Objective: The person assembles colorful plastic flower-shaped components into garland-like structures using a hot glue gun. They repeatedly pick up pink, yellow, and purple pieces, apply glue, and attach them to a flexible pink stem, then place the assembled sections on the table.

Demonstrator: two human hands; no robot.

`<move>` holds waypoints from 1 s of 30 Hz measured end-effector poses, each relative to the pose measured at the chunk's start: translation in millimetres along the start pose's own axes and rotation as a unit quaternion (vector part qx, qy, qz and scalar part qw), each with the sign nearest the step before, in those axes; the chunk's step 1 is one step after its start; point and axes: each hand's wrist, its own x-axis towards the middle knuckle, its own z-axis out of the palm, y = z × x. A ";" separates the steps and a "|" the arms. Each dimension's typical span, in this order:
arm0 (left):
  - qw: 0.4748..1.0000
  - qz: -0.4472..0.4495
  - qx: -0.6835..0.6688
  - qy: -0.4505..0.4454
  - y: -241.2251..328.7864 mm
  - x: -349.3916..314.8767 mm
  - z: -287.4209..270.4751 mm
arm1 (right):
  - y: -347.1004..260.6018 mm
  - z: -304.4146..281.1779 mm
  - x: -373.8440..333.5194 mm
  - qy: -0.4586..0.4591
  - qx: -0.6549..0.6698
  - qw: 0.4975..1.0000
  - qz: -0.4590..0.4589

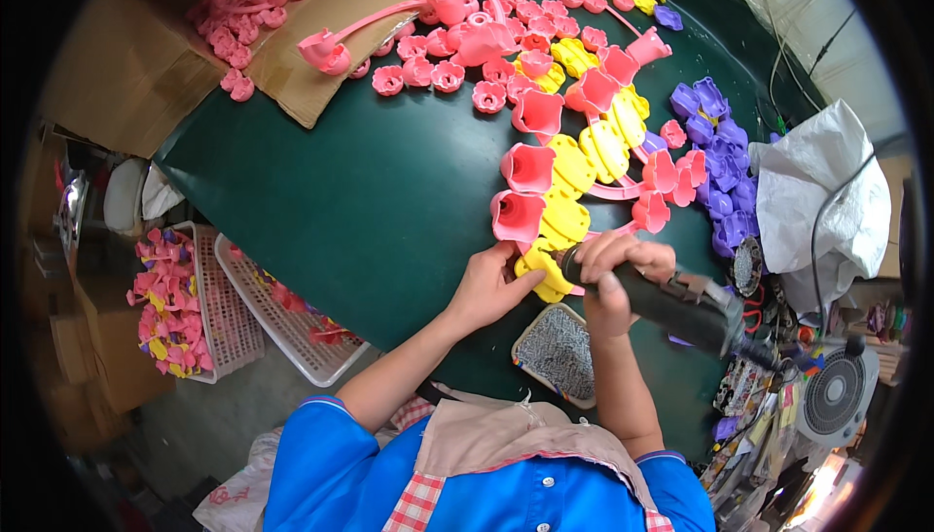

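Observation:
My left hand [486, 289] pinches the near edge of a yellow plastic piece [547, 277], its thumb lying on the piece. A pink tulip-shaped cup [518, 215] adjoins that piece just above my fingers. My right hand [628, 265] is wrapped round a dark power screwdriver [676, 313], which lies almost level. The tool's front end points left and meets the yellow piece; its very tip is hard to make out. Close below, a tray [550, 385] holds many small grey metal parts, probably screws.
More pink cups [538, 113] and yellow pieces [603, 151] run up the green table [321, 201]. Purple parts [725, 167] and a white sack [827, 196] lie at right. A cardboard box [136, 89] stands far left; plastic baskets [229, 308] hold parts below. A fan [839, 391] is at lower right.

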 end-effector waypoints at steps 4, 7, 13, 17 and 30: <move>0.999 -0.029 -0.019 0.040 15.5 -13.6 -2.6 | -30.0 -7.3 -9.5 0.044 0.022 0.998 0.044; 0.975 0.115 0.111 0.158 7.6 -41.2 -2.1 | -47.5 -23.2 -39.8 -0.013 -0.042 0.996 0.071; 0.893 0.323 0.310 0.043 23.9 -47.2 27.2 | -61.2 -21.3 -49.6 -0.034 -0.022 0.996 0.084; 0.891 0.350 0.286 0.024 27.2 -45.3 27.5 | -83.3 -16.0 -38.7 -0.010 0.000 0.997 0.081; 0.900 0.367 0.229 -0.060 23.7 -36.7 23.4 | -101.6 -15.2 -33.4 0.035 0.026 0.995 0.088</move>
